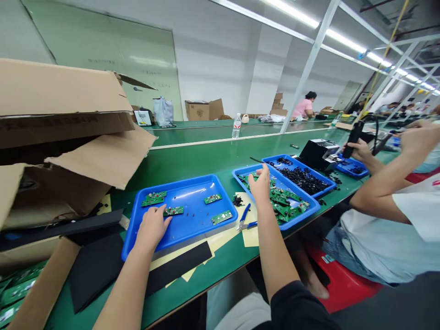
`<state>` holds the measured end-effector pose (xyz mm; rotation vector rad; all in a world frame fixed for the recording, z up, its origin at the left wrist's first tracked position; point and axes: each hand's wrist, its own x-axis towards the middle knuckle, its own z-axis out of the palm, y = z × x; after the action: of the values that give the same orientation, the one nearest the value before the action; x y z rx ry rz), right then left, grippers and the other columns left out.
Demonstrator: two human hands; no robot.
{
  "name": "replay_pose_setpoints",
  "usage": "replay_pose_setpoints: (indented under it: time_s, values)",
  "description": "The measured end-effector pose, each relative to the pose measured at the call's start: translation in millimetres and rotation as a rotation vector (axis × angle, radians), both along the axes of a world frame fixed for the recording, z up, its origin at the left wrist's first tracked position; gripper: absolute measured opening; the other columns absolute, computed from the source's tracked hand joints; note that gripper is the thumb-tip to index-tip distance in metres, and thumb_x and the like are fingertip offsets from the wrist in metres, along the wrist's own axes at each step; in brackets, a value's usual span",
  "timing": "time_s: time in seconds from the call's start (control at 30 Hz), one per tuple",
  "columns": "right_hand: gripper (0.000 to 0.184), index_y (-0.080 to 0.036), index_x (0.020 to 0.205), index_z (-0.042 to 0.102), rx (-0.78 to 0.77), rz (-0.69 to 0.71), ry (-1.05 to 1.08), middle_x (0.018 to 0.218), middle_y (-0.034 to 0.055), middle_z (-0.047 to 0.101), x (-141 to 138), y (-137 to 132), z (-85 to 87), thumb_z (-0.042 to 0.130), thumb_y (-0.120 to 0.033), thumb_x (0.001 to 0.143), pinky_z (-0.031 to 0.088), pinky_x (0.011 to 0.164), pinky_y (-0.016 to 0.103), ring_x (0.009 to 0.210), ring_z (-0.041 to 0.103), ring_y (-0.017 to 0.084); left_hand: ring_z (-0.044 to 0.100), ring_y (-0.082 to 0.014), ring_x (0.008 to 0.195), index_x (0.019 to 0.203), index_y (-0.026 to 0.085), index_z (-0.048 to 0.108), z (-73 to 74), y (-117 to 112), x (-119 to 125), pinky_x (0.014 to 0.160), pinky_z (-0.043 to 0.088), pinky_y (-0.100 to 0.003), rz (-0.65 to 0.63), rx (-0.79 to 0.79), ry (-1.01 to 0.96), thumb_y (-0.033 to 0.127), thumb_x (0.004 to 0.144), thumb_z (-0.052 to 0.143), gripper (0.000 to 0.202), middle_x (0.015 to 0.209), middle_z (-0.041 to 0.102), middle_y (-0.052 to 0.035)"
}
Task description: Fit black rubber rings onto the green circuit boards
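My left hand rests in a blue tray in front of me, fingertips touching a small green circuit board. Three more boards lie in that tray, one at the far left, one at the back and one at the right. My right hand reaches into a second blue tray piled with several green boards, fingers curled down onto the pile. What those fingers hold, if anything, is hidden.
Blue-handled cutters lie on yellow paper between the trays. A third blue tray holds black parts. Open cardboard boxes crowd the left. A person in a white shirt sits at my right holding a black tool.
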<state>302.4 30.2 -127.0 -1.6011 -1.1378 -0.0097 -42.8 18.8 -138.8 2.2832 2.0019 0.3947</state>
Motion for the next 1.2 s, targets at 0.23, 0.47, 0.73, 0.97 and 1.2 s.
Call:
replay_pose_setpoints:
  time_s: [0.23,0.47,0.73,0.97,1.2]
  values:
    - [0.068,-0.019,0.143,0.040,-0.079,0.633,-0.100,0.106,0.0099,0.068,-131.7,7.2,-5.2,0.056,-0.016,0.077,0.049,0.095,0.043,0.100,0.063,0.026,0.058,-0.0265,0.115,0.122,0.015,0.057,-5.6,-7.2,-1.7,0.098,0.048,-0.050,-0.147,-0.019,-0.094,0.028,0.093,0.060,0.033,0.127,0.059,-0.0109]
    - [0.066,-0.017,0.136,0.049,-0.141,0.908,-0.050,0.097,0.0108,0.071,-162.5,-9.1,-46.8,0.058,-0.016,0.070,0.050,0.092,0.052,0.095,0.066,0.030,0.062,-0.0233,0.104,0.117,0.015,0.059,-7.8,-19.7,-5.4,0.091,0.053,-0.046,-0.162,0.028,-0.208,0.031,0.093,0.060,0.029,0.116,0.063,-0.0091]
    - [0.070,-0.019,0.143,0.037,-0.182,0.875,0.257,0.094,0.0071,0.066,-162.9,-8.4,-53.5,0.059,-0.028,0.077,0.055,0.083,0.045,0.084,0.066,0.024,0.064,-0.0240,0.101,0.124,0.019,0.058,1.4,-23.7,4.3,0.092,0.052,-0.042,-0.242,0.063,-0.466,0.016,0.086,0.064,0.039,0.110,0.066,-0.0093]
    - [0.078,-0.019,0.142,0.032,-0.294,0.854,0.612,0.083,0.0027,0.065,-162.3,-9.9,-49.6,0.064,-0.044,0.076,0.059,0.061,0.036,0.073,0.069,0.022,0.063,-0.0228,0.102,0.121,0.021,0.061,0.2,-24.7,11.1,0.089,0.053,-0.037,-0.283,0.128,-0.666,0.007,0.081,0.058,0.042,0.108,0.065,-0.0084]
    - [0.067,-0.022,0.127,0.045,-0.319,0.930,0.871,0.074,-0.0007,0.067,-167.4,-16.1,-43.8,0.073,-0.041,0.070,0.060,0.063,0.036,0.070,0.072,0.023,0.062,-0.0194,0.097,0.117,0.020,0.064,2.1,-26.9,15.7,0.085,0.055,-0.034,-0.329,0.157,-0.834,0.006,0.082,0.051,0.040,0.103,0.063,-0.0076]
